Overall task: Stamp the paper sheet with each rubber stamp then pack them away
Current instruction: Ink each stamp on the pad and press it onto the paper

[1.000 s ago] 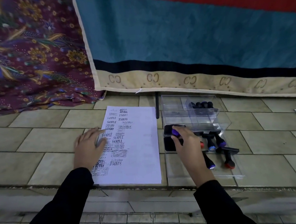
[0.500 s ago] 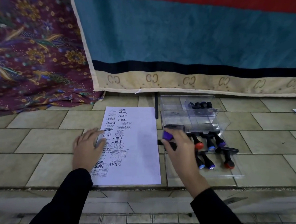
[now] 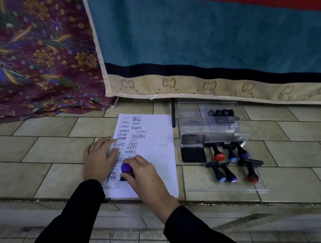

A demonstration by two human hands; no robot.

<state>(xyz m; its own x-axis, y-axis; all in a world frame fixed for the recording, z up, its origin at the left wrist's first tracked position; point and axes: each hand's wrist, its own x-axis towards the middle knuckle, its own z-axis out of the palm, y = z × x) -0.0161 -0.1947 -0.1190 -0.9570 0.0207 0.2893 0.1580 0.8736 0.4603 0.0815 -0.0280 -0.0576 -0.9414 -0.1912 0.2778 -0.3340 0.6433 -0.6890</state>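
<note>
Left hand, fingers straight, pins the paper sheet at nine o'clock, so the right hand, clamped on the purple-capped stamp, should press squarely down without rocking.

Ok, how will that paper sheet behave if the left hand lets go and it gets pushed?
Probably thin and floppy: the paper sheet lies flat against the tiled ledge. Likely light enough to slide or lift with the purple-capped stamp, which the left hand pressing its edge seems to prevent. Its near edge reaches the lip, so a push might send it over.
</note>
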